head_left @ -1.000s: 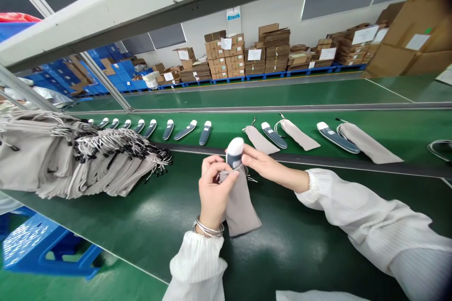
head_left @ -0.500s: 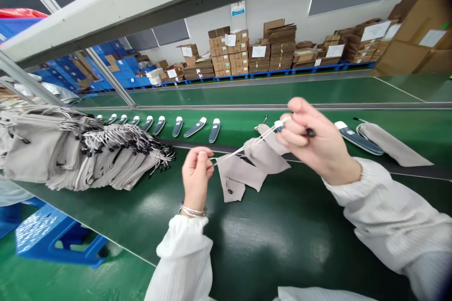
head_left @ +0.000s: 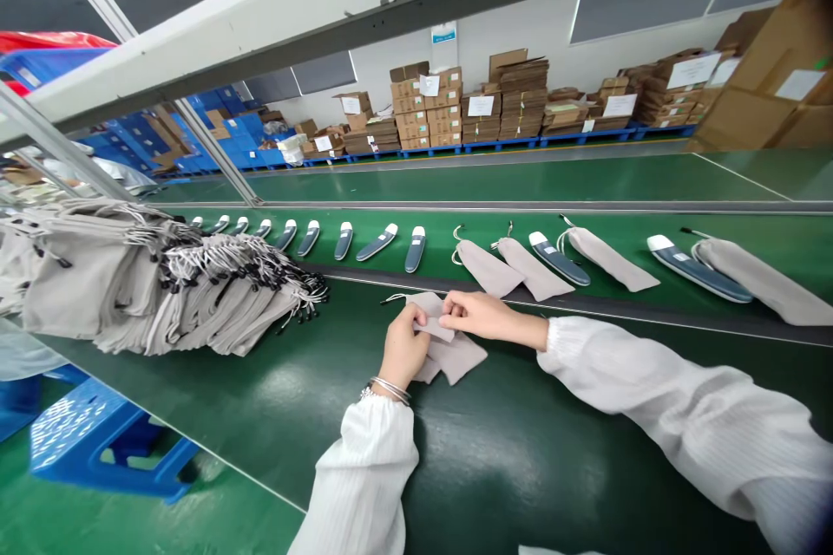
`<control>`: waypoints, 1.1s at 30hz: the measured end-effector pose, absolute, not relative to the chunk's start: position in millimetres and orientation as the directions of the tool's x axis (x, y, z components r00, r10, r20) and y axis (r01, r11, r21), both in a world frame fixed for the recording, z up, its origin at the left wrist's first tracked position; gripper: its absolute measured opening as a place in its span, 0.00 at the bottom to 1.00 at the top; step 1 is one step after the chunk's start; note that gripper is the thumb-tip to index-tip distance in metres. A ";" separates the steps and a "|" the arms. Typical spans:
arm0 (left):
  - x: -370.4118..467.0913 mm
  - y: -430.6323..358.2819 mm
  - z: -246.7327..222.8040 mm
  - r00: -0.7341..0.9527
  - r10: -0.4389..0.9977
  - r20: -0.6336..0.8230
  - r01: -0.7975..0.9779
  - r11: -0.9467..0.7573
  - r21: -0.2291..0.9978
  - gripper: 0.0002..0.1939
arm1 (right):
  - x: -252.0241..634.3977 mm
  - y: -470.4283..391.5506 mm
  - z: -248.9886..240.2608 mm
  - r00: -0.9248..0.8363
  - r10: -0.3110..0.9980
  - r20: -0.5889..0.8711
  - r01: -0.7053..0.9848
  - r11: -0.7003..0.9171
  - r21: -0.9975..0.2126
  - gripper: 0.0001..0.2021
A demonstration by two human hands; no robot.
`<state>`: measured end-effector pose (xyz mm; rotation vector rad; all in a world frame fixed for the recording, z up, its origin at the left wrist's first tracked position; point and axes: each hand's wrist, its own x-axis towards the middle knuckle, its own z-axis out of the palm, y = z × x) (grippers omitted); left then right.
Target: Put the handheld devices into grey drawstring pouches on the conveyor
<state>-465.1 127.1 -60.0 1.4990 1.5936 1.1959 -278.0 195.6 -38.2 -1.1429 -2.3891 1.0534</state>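
My left hand (head_left: 404, 345) pinches the edge of a light grey drawstring pouch (head_left: 426, 303) just above the dark green worktop. On the same pouch's other side, my right hand (head_left: 475, 314) is closed with its fingertips on the fabric. A short cord with a black end sticks out at the pouch's left. Under my hands lie more grey pouches (head_left: 459, 355), partly covered. Just beyond, two plump closed pouches lie side by side on the green belt, the nearer-left pouch (head_left: 489, 267) beside the right pouch (head_left: 534, 269).
A big heap of grey pouches (head_left: 149, 295) with black-tipped cords covers the left. Slim blue-grey items with white ends (head_left: 415, 250) line the belt; others lie among pouches at right. A white beam (head_left: 260, 26) crosses overhead. A blue stool (head_left: 97, 434) stands lower left.
My hands have let go of the stretched white cords, come down and closer together. The pouch on those cords now lies on the belt, and both hands hold another pouch.
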 end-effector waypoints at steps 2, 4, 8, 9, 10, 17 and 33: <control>-464.1 125.7 -56.9 -0.165 0.981 0.099 0.301 -0.046 0.953 0.12 | -273.6 184.4 -50.8 -0.642 0.767 -0.001 0.406 0.338 -0.849 0.18; -463.4 123.6 -51.4 -0.184 0.982 0.051 0.194 -0.015 0.981 0.15 | -271.0 178.4 -56.9 -0.631 0.770 0.090 0.265 0.324 -0.908 0.22; -472.5 116.1 -28.3 -0.072 0.993 -0.089 -0.039 0.086 0.995 0.19 | -271.6 170.9 -59.1 -0.602 0.796 0.063 0.159 0.197 -0.967 0.21; -477.9 115.6 -21.3 -0.019 0.992 -0.121 -0.114 0.119 0.986 0.20 | -272.2 168.1 -58.6 -0.599 0.800 0.032 0.134 0.140 -0.981 0.20; -484.0 116.8 -14.9 0.020 0.991 -0.134 -0.171 0.136 0.976 0.21 | -272.7 164.8 -57.8 -0.600 0.800 0.001 0.104 0.079 -0.991 0.20; -506.9 175.0 -17.4 -0.086 0.959 0.270 0.419 -0.211 0.883 0.11 | -291.6 141.6 -52.1 -0.592 0.801 -0.093 0.096 -0.045 -0.994 0.34; -495.9 96.9 -62.2 0.021 0.983 0.183 0.779 -0.130 0.613 0.14 | -249.1 149.5 1.3 -0.825 0.513 -0.237 0.524 0.538 -0.660 0.14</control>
